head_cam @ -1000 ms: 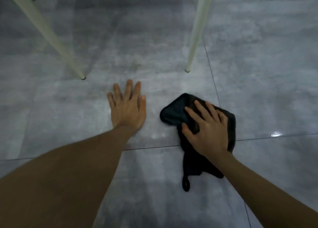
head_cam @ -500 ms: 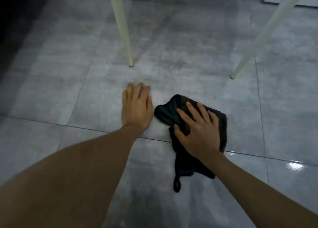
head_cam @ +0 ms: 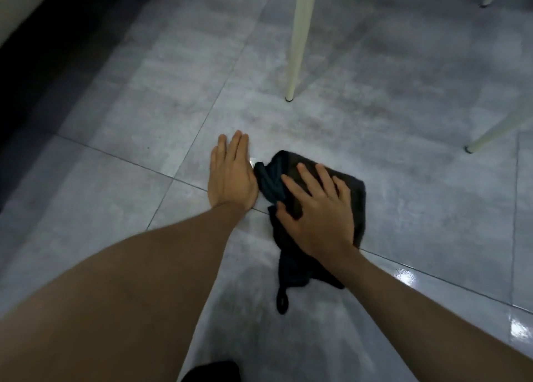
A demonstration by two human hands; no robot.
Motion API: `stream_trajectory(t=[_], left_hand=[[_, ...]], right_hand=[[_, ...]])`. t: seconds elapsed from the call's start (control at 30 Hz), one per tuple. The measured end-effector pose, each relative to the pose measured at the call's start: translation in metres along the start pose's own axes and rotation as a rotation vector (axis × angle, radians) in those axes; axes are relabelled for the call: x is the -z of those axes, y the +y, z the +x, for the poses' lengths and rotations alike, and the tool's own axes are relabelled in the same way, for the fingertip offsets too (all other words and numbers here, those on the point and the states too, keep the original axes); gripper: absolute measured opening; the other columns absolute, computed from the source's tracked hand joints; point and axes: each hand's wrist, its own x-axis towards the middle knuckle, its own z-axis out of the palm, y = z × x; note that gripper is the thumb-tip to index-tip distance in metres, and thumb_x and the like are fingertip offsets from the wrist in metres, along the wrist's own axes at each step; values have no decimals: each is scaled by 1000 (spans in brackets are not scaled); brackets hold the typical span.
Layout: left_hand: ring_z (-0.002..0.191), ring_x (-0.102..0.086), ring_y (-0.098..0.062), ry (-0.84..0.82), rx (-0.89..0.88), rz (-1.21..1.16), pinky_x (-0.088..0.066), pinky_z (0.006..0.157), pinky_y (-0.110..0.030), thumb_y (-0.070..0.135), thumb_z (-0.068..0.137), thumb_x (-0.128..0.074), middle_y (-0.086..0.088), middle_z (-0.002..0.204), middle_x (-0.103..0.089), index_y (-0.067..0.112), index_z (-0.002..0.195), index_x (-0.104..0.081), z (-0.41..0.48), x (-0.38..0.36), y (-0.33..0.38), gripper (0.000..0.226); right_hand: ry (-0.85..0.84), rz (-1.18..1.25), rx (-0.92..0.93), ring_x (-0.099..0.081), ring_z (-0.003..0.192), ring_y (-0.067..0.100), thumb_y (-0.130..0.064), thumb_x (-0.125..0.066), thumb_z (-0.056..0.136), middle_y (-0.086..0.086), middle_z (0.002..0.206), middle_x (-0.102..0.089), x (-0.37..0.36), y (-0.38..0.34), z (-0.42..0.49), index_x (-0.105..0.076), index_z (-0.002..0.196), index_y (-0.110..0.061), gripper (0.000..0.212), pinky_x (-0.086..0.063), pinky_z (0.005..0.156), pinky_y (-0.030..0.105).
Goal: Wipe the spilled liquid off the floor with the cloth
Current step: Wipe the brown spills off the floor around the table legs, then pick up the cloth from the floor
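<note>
A dark crumpled cloth [head_cam: 357, 197] lies on the grey tiled floor [head_cam: 403, 162], with a small loop trailing toward me at its near end. My right hand [head_cam: 317, 211] presses flat on top of the cloth, fingers spread, thumb tucked against its left folds. My left hand [head_cam: 230, 177] rests palm down on the bare tile, fingers together, its right edge touching the cloth's bunched left end. A thin wet sheen [head_cam: 252, 160] shows on the tile just beyond the left hand. The floor near me looks streaked and glossy.
A white furniture leg [head_cam: 300, 38] stands on the floor beyond the hands, another slanted leg [head_cam: 496, 130] at the right, a third at the top right. A dark strip runs along the left edge. Light glares off the tiles at the lower right.
The view has swung left, so the furniture legs shifted right. My right hand has slid the cloth leftward until it meets my left hand, which has closed its fingers together.
</note>
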Motion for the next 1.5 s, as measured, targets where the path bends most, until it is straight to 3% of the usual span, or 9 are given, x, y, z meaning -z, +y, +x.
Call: stream_trajectory(t=[0.17,0.3,0.43,0.57,0.73,0.97,1.13,1.37,1.5], left_hand=[[154,-14,-30,30,1,-106,-8,126,-40,12,103,-34,-7,164,-30,9,153,-36,3,-1,-1,51],[151,-21,-25,22,109,-289,-14,124,-42,57,100,-26,-5,157,-41,12,147,-47,5,8,4,68],[125,-41,-25,-55,-39,-185,-25,102,-36,76,82,-38,-5,125,-52,18,133,-53,-7,11,30,79],[124,-41,-29,-182,6,-156,-28,101,-40,65,71,-54,-8,126,-53,12,135,-49,-10,7,64,83],[105,-59,-35,-319,-114,-85,-48,90,-43,43,85,-67,-14,113,-60,9,111,-55,0,14,105,44],[98,-60,-36,-256,-331,-140,-50,79,-44,33,94,-57,-11,122,-50,12,122,-53,-25,6,217,36],[95,-59,-34,-228,-519,-154,-41,73,-39,32,96,-53,-9,123,-45,16,126,-53,-42,10,309,34],[92,-58,-32,-235,-821,-217,-50,75,-43,31,95,-54,-9,123,-44,20,131,-53,-90,16,439,38],[87,-55,-29,-249,-982,-267,-52,74,-44,31,95,-54,-9,121,-43,21,131,-53,-133,19,505,38]], right_hand=[[27,-15,-142,-38,146,34,-61,-48,94,5,153,-51,-6,-3,25,-61,140,-32,55,-26,115,53],[9,41,-133,-34,148,30,-71,-37,96,4,156,-48,-3,-9,30,-59,142,-32,63,-25,115,51],[137,263,-354,-39,143,28,-67,-40,96,5,152,-51,23,15,43,-63,136,-24,63,-31,112,50],[-22,54,-474,-41,127,37,-63,-48,97,16,132,-55,28,44,36,-55,139,-19,61,-30,100,48],[-44,190,-458,-62,91,34,-55,-50,101,13,100,-65,37,51,22,-58,104,-10,46,-44,75,41],[230,323,-682,-61,80,31,-50,-56,99,8,92,-62,98,116,-22,-57,98,-10,40,-46,68,42],[394,240,-802,-58,78,25,-52,-54,100,3,93,-60,159,169,-58,-57,99,-14,38,-44,68,39],[646,133,-1004,-54,75,20,-49,-55,100,-1,91,-56,243,227,-132,-58,98,-15,35,-36,66,33],[771,50,-1118,-54,75,19,-48,-56,98,-1,92,-59,291,249,-184,-56,94,-17,31,-42,69,36]])
